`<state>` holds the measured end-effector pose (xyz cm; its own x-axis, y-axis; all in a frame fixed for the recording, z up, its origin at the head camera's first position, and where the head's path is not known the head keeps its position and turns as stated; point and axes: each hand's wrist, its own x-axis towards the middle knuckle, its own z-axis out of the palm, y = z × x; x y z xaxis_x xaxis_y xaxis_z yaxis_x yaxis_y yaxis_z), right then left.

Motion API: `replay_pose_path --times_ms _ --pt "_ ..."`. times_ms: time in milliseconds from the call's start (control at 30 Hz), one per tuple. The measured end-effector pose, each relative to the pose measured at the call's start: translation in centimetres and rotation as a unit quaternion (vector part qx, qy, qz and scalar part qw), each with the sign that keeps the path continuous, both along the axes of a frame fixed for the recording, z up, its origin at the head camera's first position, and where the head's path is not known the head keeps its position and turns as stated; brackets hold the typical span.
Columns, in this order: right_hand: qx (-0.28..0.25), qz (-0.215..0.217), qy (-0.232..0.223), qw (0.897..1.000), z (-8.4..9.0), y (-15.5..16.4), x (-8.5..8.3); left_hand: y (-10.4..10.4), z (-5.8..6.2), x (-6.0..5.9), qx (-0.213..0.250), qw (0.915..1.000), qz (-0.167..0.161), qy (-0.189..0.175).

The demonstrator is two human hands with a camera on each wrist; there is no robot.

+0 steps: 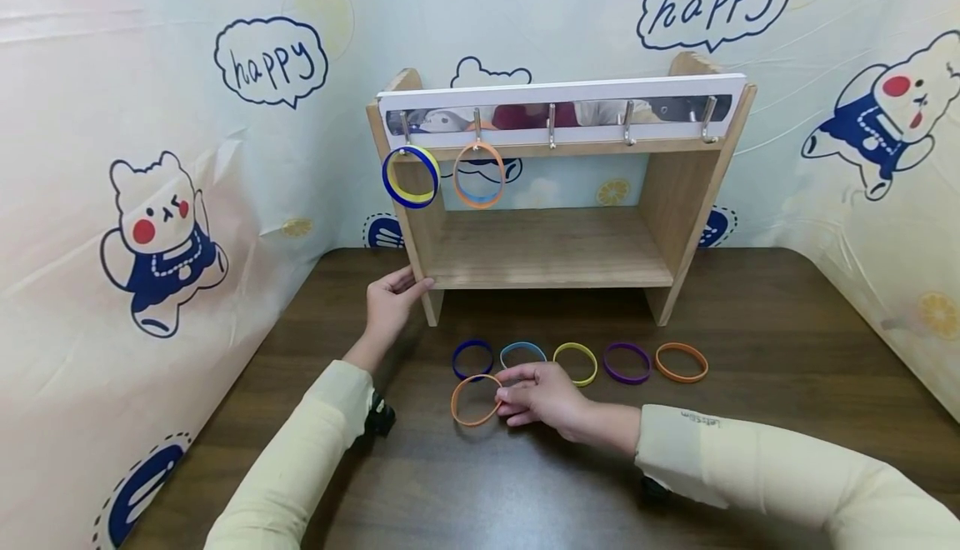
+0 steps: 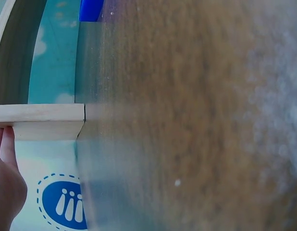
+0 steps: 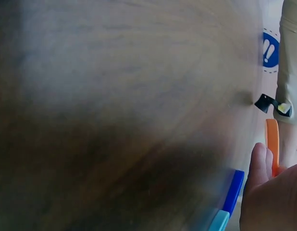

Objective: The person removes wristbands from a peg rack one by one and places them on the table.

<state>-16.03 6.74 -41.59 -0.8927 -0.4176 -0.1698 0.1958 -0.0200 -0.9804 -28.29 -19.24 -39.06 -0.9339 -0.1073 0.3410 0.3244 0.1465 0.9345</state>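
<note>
My left hand (image 1: 392, 304) grips the left side panel of a wooden rack (image 1: 555, 250) near its lower shelf; in the left wrist view its fingers touch the panel's edge. My right hand (image 1: 546, 400) pinches an orange wristband (image 1: 471, 424) by its right side, over the table in front of a row of bands. That row holds a dark blue wristband (image 1: 454, 360), a light blue one, a yellow wristband (image 1: 596, 365), a purple wristband (image 1: 628, 382) and another orange one. A blue and a yellow band hang on the leftmost hook, an orange and a light blue band on the hook beside it.
A white-framed mirrored strip (image 1: 570, 87) with several metal hooks runs along the rack's top front. The three hooks to the right carry no bands. The rack stands on a dark wooden table (image 1: 420, 483), with a printed cloth (image 1: 247, 175) behind and at both sides.
</note>
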Motion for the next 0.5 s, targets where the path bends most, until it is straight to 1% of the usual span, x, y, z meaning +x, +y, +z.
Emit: replay_pose_path --times_ms 300,500 --pt "0.019 -0.008 -0.012 1.000 -0.6 -1.1 0.2 -0.1 0.0 0.0 -0.003 1.0000 -0.003 0.006" --pt "0.022 -0.007 -0.016 1.000 -0.9 -1.7 0.2 0.0 0.0 0.0 0.001 0.9999 -0.002 0.012"
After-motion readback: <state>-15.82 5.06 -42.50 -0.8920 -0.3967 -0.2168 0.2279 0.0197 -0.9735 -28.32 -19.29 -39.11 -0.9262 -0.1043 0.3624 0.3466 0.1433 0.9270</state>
